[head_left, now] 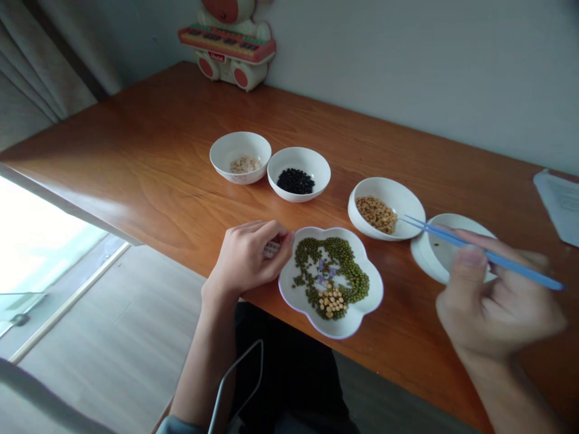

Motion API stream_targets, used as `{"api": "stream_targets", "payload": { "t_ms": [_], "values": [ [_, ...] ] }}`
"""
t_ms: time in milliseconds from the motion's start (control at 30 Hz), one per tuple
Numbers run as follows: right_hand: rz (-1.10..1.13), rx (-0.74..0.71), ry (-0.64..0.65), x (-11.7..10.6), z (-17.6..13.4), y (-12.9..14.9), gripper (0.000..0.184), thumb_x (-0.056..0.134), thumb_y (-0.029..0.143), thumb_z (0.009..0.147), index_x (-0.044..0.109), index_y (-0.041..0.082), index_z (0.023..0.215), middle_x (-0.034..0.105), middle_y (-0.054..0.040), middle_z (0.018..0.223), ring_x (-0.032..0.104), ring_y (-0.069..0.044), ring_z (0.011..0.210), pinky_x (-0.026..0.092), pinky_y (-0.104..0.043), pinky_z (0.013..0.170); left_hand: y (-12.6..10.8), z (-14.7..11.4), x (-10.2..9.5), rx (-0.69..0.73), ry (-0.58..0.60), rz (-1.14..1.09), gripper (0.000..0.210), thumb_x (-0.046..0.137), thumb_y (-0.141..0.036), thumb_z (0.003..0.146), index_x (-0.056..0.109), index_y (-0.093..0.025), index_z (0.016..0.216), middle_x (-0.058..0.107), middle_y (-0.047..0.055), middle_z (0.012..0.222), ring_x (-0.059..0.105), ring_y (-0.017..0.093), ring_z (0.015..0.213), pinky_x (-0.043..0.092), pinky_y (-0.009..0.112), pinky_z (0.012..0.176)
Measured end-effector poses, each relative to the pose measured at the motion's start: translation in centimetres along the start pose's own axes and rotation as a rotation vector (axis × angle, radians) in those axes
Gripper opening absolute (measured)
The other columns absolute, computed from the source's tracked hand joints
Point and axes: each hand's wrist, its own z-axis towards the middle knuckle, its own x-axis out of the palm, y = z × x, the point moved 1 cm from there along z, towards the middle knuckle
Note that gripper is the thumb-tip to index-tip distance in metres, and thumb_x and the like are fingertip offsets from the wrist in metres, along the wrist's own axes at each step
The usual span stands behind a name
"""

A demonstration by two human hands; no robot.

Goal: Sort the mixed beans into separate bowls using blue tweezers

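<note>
In the right hand, a narrow pinch on blue tweezers, tips over the inside of the yellow bowl, just right of its yellow beans. Too blurred to tell of any bean between the tips. At the left hand, fingers curled and thumb at the left rim of the flower-shaped dish; cannot tell how tightly. Inside the dish, green beans spread around, tan beans clumped toward the near side.

Main risk, as a judgement: a smooth bean slipping from thin tips through a weak or off-centre squeeze, then rolling. Also possible: the dish sliding or tipping through a push from the left hand, or a knock to the right bowl, partly hidden behind the right hand.

Edges: dish just beside the front edge of the table. Between dish and yellow bowl, only a narrow strip of wood; between yellow bowl and black bowl, a wider gap. More open wood to the left, and behind the bowls toward the wall.
</note>
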Motion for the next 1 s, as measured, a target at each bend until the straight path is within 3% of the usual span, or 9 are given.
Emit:
{"api": "stream_targets", "payload": {
  "t_ms": [100,167,267,367,1000],
  "values": [
    [0.167,0.002,0.087,-0.4,-0.2,0.8,0.04,0.069,0.01,0.088,0.076,0.027,0.123,0.078,-0.0038,0.093,0.067,-0.021,0.075,0.052,-0.038,0.068,0.0,-0.1,0.0,-0.007,0.008,0.002,0.02,0.061,-0.024,0.095,0.061,-0.019,0.076,0.065,-0.001,0.065,0.056,0.011,0.054,0.041,0.023,0.056],
    [0.37,-0.052,0.212,-0.7,-0.3,1.7,0.048,0.067,0.005,0.086,0.073,0.027,0.129,0.08,-0.0031,0.101,0.068,-0.02,0.078,0.052,-0.038,0.069,0.0,-0.1,0.0,-0.007,0.013,0.0,0.02,0.061,-0.025,0.095,0.061,-0.019,0.076,0.064,-0.001,0.065,0.055,0.01,0.054,0.041,0.023,0.056],
    [0.557,-0.19,0.403,-0.6,-0.3,3.1,0.043,0.067,0.002,0.084,0.072,0.021,0.122,0.081,-0.0026,0.103,0.069,-0.018,0.08,0.052,-0.037,0.073,0.0,-0.1,0.0,-0.007,0.016,-0.011,0.019,0.061,-0.025,0.095,0.061,-0.019,0.076,0.064,-0.002,0.066,0.055,0.01,0.054,0.041,0.023,0.056],
    [0.622,-0.261,0.477,-0.2,-0.2,4.1,0.033,0.067,0.001,0.084,0.072,0.017,0.113,0.082,-0.0031,0.099,0.069,-0.017,0.078,0.05,-0.037,0.073,0.0,-0.1,0.0,-0.012,0.015,-0.01,0.02,0.061,-0.025,0.095,0.06,-0.019,0.076,0.064,-0.002,0.066,0.055,0.01,0.055,0.041,0.023,0.056],
    [0.626,-0.292,0.507,0.6,-0.3,4.3,0.028,0.065,0.001,0.086,0.07,0.013,0.111,0.081,-0.0045,0.097,0.067,-0.015,0.078,0.048,-0.037,0.074,0.1,-0.1,0.1,0.001,-0.003,-0.006,0.02,0.061,-0.025,0.095,0.06,-0.019,0.076,0.064,-0.002,0.065,0.054,0.01,0.054,0.041,0.024,0.056]
  ]
}}
